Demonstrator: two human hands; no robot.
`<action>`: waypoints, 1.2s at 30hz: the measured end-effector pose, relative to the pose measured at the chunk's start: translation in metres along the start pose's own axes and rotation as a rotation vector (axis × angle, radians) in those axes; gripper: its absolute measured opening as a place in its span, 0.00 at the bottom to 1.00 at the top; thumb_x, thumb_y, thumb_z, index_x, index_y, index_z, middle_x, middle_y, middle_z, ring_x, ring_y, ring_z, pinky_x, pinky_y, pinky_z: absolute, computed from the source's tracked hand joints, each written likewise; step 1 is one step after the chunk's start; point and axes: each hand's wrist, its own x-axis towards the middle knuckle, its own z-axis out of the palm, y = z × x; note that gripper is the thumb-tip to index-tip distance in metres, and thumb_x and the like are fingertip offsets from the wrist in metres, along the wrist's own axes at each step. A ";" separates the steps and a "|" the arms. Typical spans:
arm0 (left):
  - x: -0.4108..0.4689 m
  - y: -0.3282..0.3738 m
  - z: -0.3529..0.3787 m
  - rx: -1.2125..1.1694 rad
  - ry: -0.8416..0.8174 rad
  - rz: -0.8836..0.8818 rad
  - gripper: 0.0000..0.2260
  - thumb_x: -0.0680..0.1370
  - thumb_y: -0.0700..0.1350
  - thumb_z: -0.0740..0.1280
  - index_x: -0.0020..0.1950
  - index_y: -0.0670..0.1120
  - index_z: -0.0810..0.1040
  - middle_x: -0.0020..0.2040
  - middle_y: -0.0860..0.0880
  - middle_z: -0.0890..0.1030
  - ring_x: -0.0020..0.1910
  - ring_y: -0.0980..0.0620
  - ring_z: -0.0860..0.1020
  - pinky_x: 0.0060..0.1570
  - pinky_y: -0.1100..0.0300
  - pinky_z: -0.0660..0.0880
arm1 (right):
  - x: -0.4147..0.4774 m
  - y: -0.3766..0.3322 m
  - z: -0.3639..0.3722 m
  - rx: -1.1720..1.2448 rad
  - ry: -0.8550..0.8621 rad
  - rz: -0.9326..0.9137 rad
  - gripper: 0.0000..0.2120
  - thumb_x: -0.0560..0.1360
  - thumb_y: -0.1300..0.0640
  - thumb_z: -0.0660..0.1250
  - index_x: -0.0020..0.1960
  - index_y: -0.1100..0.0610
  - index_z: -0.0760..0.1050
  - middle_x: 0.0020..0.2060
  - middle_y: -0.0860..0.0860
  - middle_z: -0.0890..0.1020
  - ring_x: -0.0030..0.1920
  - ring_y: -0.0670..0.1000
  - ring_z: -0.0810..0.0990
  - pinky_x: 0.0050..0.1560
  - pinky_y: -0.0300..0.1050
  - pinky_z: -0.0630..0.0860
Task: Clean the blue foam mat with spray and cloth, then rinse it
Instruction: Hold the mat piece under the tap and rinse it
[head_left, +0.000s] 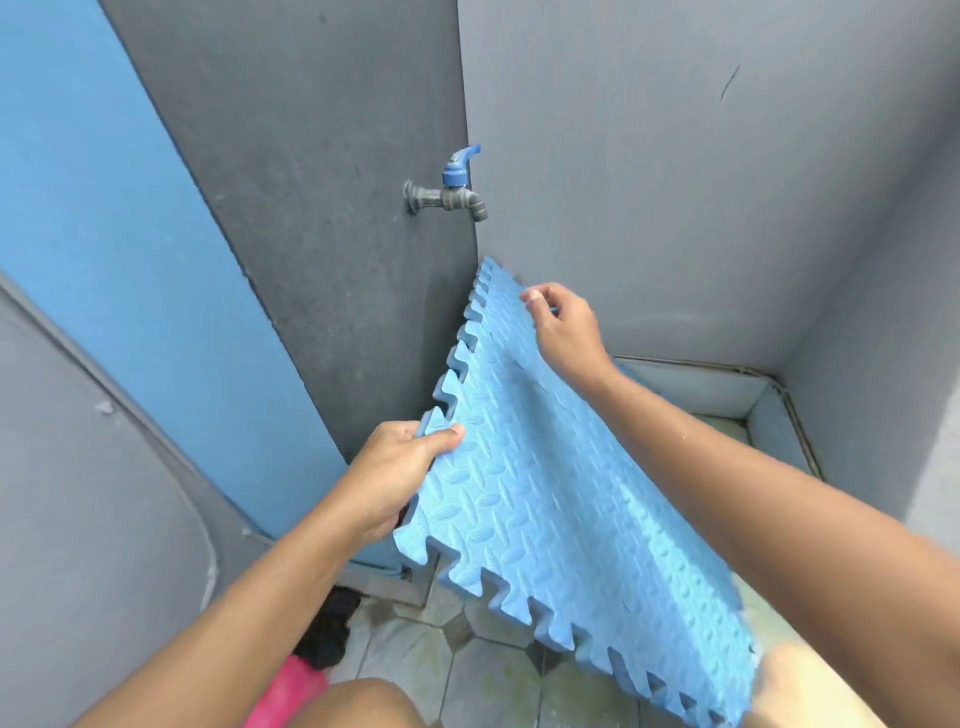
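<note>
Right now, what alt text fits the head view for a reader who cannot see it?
Both hands hold a blue foam mat tilted up toward a wall tap: the left hand grips its left edge, the right hand its top edge. No water is visibly running; tiled floor lies below.
</note>
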 end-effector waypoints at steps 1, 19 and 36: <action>-0.006 0.009 -0.004 0.003 0.006 0.024 0.13 0.82 0.46 0.69 0.49 0.35 0.83 0.42 0.44 0.88 0.41 0.48 0.88 0.41 0.56 0.83 | 0.018 -0.020 -0.004 0.036 0.035 -0.047 0.13 0.82 0.52 0.60 0.55 0.55 0.81 0.43 0.46 0.81 0.39 0.44 0.76 0.43 0.40 0.71; -0.043 0.043 -0.046 0.326 0.178 0.211 0.24 0.82 0.54 0.68 0.39 0.34 0.69 0.32 0.45 0.58 0.23 0.54 0.54 0.23 0.64 0.54 | 0.146 -0.123 -0.006 -0.549 -0.300 -0.524 0.26 0.83 0.40 0.48 0.49 0.59 0.75 0.47 0.54 0.79 0.52 0.55 0.76 0.54 0.50 0.72; -0.027 0.067 -0.026 0.720 0.264 0.196 0.12 0.77 0.46 0.67 0.60 0.47 0.76 0.57 0.50 0.82 0.38 0.46 0.78 0.43 0.50 0.78 | 0.141 -0.103 0.035 -0.344 0.016 -0.472 0.20 0.83 0.47 0.49 0.38 0.55 0.67 0.41 0.46 0.71 0.52 0.51 0.65 0.59 0.49 0.69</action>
